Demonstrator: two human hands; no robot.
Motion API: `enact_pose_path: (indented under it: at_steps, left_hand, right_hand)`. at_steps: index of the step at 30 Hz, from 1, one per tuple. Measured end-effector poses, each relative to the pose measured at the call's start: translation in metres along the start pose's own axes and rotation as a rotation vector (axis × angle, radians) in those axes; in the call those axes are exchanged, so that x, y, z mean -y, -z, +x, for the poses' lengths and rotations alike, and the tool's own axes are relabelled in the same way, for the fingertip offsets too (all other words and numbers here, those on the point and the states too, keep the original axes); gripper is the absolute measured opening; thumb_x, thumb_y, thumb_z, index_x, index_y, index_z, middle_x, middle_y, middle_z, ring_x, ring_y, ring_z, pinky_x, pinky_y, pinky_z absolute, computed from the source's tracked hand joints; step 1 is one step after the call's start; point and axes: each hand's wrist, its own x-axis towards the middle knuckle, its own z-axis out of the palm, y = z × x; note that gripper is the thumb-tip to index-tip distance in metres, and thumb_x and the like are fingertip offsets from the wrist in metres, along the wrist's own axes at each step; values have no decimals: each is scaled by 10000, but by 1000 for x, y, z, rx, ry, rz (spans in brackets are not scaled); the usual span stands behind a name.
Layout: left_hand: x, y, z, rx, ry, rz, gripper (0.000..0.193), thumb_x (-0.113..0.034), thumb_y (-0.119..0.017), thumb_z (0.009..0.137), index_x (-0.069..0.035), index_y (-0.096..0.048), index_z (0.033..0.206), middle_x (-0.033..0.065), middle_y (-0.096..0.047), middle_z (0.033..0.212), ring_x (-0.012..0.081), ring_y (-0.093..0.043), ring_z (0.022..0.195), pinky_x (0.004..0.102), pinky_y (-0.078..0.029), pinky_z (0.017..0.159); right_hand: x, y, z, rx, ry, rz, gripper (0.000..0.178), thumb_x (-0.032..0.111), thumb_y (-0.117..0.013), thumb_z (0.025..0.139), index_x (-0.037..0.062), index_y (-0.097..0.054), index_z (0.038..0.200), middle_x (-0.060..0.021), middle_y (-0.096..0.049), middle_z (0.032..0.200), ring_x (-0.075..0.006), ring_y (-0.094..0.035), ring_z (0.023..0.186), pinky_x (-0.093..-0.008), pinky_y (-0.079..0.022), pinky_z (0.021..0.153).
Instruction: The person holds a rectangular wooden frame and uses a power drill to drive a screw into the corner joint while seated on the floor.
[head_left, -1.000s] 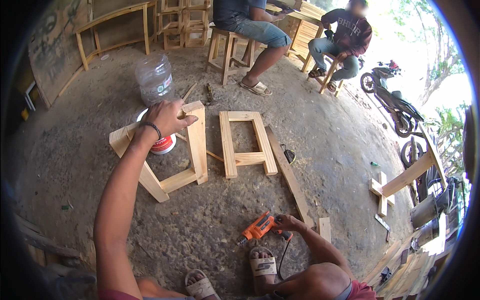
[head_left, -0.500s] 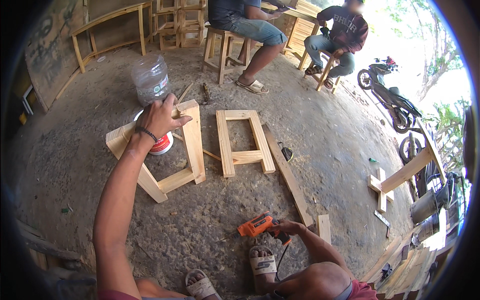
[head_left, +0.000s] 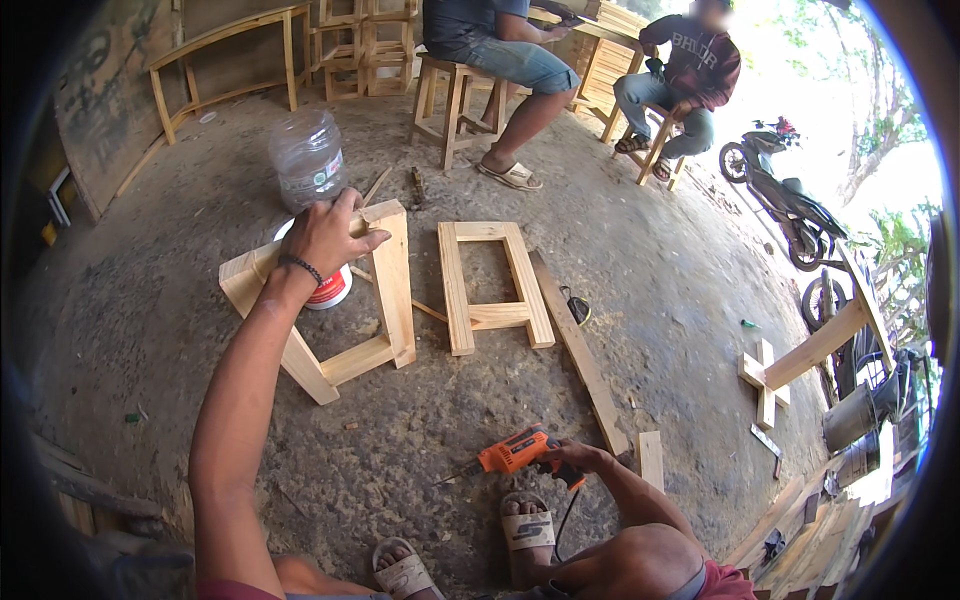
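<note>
My left hand (head_left: 325, 237) is closed over the top rail of a wooden frame (head_left: 398, 290), which stands tilted on the ground to the left. Low on the right, my right hand (head_left: 572, 457) grips an orange-and-black corded power drill (head_left: 517, 449) by its handle. Its long thin bit points left, just above the ground, apart from any wood. Flat on the ground between the hands and the far side lies a second wooden frame (head_left: 457, 290). Behind the held frame stands a white tub with a red label (head_left: 330, 290), partly hidden by my left hand and wrist.
A long board (head_left: 580, 350) and a tape measure (head_left: 576, 306) lie right of the flat frame. Beyond the tub stands a clear plastic jug (head_left: 306, 160). Two people sit on wooden stools (head_left: 455, 105) at the back. A motorcycle (head_left: 790, 195) and a cross-shaped wooden piece (head_left: 765, 382) are farther right.
The whole view has shifted slightly, so everything appears a little farther right. Both hands keep their holds, and the drill's bit shows more clearly now.
</note>
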Motion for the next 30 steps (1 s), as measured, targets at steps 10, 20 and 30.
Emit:
enact_pose_path:
  at_steps: [10, 20, 30]
  left_hand:
    - [0, -2, 2, 18, 14, 6, 633, -543, -831, 787, -44, -629, 1120, 244, -737, 904, 433, -729, 874, 497, -591, 779]
    - [-2, -1, 2, 18, 39, 23, 646, -558, -838, 776, -44, -627, 1106, 242, -735, 857, 428, -736, 841, 494, -594, 753]
    - [-5, -1, 0, -5, 2, 0, 604, -548, -820, 801, -60, -648, 1111, 229, -747, 893, 420, -736, 866, 498, -588, 763]
  right_hand:
    - [0, -2, -5, -47, -28, 7, 499, 558, -782, 844, 62, -748, 882, -49, -668, 771, -150, -606, 698, -309, -466, 608]
    - [-10, 0, -1, -65, -38, 17, 517, 564, -793, 826, 50, -749, 848, -42, -663, 751, -143, -599, 670, -310, -460, 595]
    - [-36, 1, 12, -88, -25, 65, 525, 567, -786, 833, 46, -754, 784, -48, -678, 750, -151, -608, 687, -313, -475, 642]
